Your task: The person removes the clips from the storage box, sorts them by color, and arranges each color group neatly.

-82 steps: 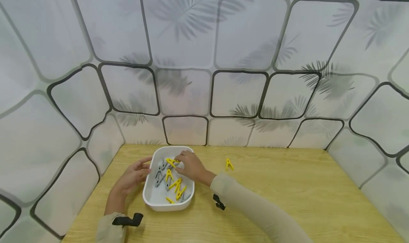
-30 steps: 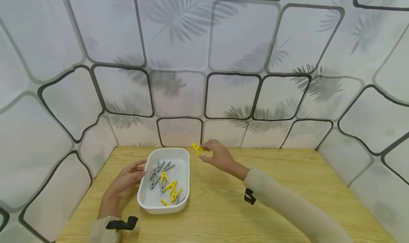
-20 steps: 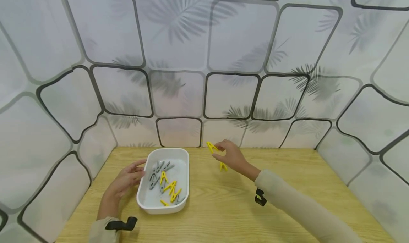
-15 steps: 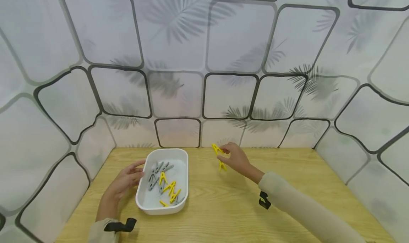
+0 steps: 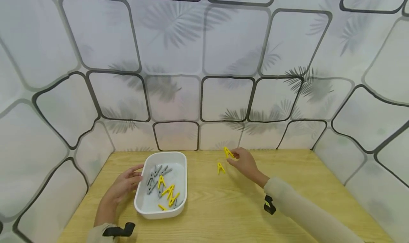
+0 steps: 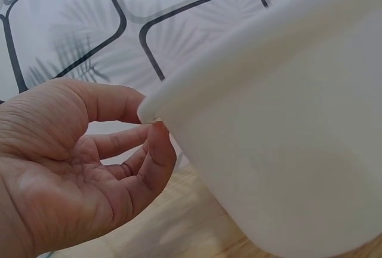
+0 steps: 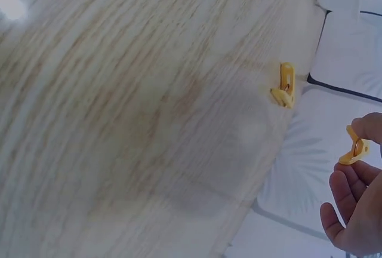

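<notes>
Well, taking twelve o'clock as the far edge of the table (image 5: pixel 217 218), the left hand (image 5: pixel 123 186) is at nine o'clock of the white tray (image 5: pixel 161 215); only the left wrist view shows its grip from the palm side, loosely bent, thumb and a fingertip lightly pinching the rim. Inside the tray, grey clothespins (image 5: pixel 152 187) overlap, mostly between nine and twelve o'clock, at least six by count, while four yellow clothespins (image 5: pixel 161 178) run from the middle down towards five and six. Between two and three o'clock from the tray, one loose yellow clothespin (image 5: pixel 219 166) lies on the table. At one o'clock from that, one held yellow clothespin (image 5: pixel 226 151) is pinched in the right hand (image 5: pixel 246 161), its grip drawn in to the clothespin's width; the right wrist view adds the other fingers, bent below, which the head view mostly hides.
</notes>
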`<state>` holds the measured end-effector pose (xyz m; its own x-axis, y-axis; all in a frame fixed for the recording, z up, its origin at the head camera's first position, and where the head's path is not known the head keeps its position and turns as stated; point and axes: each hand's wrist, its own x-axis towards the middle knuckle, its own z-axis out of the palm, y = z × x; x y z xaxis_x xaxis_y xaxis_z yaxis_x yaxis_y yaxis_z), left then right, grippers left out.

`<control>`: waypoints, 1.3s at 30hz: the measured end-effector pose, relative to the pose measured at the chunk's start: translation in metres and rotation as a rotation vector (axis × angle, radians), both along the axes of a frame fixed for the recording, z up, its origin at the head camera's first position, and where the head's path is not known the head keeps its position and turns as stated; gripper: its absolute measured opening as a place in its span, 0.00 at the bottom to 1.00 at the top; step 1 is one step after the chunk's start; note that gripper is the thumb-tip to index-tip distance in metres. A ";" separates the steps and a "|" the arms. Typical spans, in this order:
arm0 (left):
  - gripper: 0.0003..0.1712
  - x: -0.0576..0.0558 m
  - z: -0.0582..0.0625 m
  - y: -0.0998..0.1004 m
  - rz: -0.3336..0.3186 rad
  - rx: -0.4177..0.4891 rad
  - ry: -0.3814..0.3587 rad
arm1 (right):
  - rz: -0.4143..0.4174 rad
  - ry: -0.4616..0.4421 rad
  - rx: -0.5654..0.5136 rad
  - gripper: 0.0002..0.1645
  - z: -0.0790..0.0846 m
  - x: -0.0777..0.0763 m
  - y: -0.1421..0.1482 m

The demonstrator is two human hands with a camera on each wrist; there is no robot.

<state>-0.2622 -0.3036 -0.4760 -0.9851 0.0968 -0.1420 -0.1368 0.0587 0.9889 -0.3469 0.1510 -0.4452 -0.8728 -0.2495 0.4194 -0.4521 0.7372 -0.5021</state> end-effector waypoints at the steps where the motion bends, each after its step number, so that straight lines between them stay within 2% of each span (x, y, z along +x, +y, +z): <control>1: 0.37 0.000 0.000 0.000 -0.008 0.005 0.002 | -0.012 -0.013 -0.007 0.19 -0.001 -0.001 0.001; 9: 0.38 0.000 -0.002 0.000 -0.006 0.024 -0.007 | -0.070 -0.104 -0.078 0.19 -0.019 -0.004 0.010; 13: 0.38 0.003 -0.004 -0.002 -0.006 0.019 -0.016 | -0.082 -0.150 -0.068 0.19 -0.031 -0.001 0.008; 15: 0.38 0.003 -0.005 -0.002 -0.006 0.021 -0.016 | -0.081 -0.161 -0.054 0.16 -0.035 0.000 0.007; 20: 0.38 0.003 -0.004 -0.001 0.000 0.020 -0.016 | -0.068 -0.177 -0.009 0.07 -0.038 0.001 0.001; 27: 0.37 -0.001 -0.002 -0.001 0.010 0.034 -0.014 | -0.092 -0.166 0.038 0.04 -0.036 0.003 -0.006; 33: 0.37 -0.002 -0.002 -0.002 -0.008 0.046 -0.002 | -0.102 -0.177 0.070 0.21 -0.036 0.002 -0.011; 36: 0.37 -0.002 -0.003 -0.002 -0.009 0.049 0.002 | -0.122 -0.174 0.091 0.19 -0.038 -0.001 -0.012; 39: 0.37 -0.002 -0.004 -0.002 -0.010 0.056 0.001 | -0.130 -0.174 0.104 0.23 -0.041 -0.002 -0.013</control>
<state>-0.2638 -0.3060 -0.4800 -0.9842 0.1143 -0.1352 -0.1355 0.0048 0.9908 -0.3490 0.1383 -0.4857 -0.9573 -0.1646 0.2376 -0.2634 0.8354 -0.4825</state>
